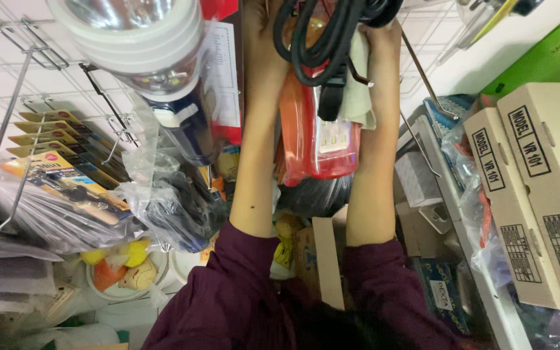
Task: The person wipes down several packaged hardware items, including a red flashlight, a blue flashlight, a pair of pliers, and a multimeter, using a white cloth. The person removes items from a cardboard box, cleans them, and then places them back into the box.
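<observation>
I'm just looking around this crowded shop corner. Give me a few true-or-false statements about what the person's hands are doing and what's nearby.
1. Both hands reach up to a red plastic item hung with a black cable. True.
2. The person's sleeves are bright yellow. False: they are dark maroon.
3. Pale cardboard boxes are stacked at the right. True.
4. The left hand holds a cup. False: it is on the red item.
5. The right hand is by a pale cloth. True.

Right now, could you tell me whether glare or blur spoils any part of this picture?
In the head view, the big flashlight near the lens is soft and its reflector glares; the plastic bags carry bright highlights; the black cord and cardboard boxes look sharp; lighting is even, shadows soft.
</observation>
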